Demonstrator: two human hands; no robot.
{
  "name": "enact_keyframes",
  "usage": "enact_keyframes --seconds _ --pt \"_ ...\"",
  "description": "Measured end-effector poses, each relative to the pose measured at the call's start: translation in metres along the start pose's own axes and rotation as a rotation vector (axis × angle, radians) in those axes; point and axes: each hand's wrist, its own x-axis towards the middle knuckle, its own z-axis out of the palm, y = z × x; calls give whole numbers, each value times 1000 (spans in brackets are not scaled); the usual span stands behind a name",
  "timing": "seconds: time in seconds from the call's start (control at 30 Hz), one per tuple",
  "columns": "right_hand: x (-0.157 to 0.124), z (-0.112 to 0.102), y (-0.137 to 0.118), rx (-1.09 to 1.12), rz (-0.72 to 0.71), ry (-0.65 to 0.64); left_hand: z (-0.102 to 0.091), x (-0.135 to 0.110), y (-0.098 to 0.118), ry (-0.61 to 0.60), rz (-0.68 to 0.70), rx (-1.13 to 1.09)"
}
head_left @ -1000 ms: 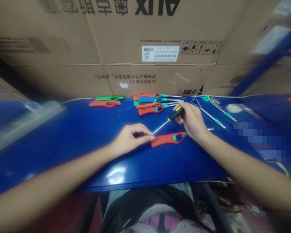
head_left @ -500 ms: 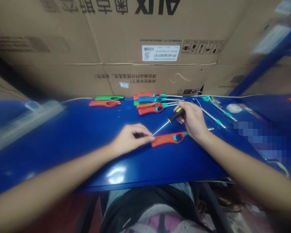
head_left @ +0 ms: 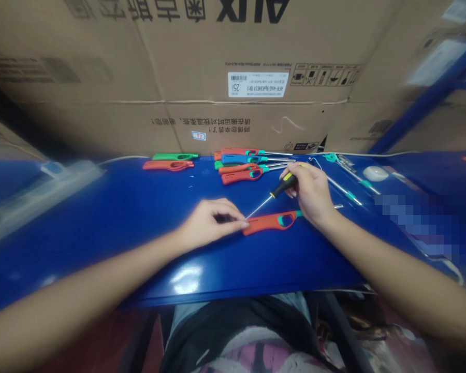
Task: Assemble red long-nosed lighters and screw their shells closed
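An orange lighter body with a teal trigger (head_left: 270,221) lies flat on the blue table (head_left: 140,207) in front of me. My left hand (head_left: 212,221) pinches its left end, fingers closed on it. My right hand (head_left: 310,194) grips a screwdriver with a black and yellow handle (head_left: 282,185). Its thin metal shaft slants down left, with the tip at the lighter's left end beside my left fingertips.
A pile of orange, blue and green lighters (head_left: 243,165) lies behind my hands, with a green and an orange one (head_left: 169,161) further left. Thin metal rods with teal ends (head_left: 344,184) and a white object (head_left: 375,172) lie at the right. Cardboard boxes (head_left: 233,72) wall the back.
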Motion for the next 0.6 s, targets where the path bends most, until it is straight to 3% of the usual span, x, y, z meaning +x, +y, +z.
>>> enact_keyframes --seconds 0.2,0.33,0.5,0.6 --pt "-6 -4 -18 -169 -190 -8 3 0 5 15 -98 -21" --pt "-13 -2 -41 -257 -324 -145 5 0 9 -13 -140 -45" --pt "-20 11 -59 -157 -109 -413 5 -1 10 -51 -82 7" --pt "-21 19 -63 -101 -66 -518 5 -2 10 -93 -12 65"
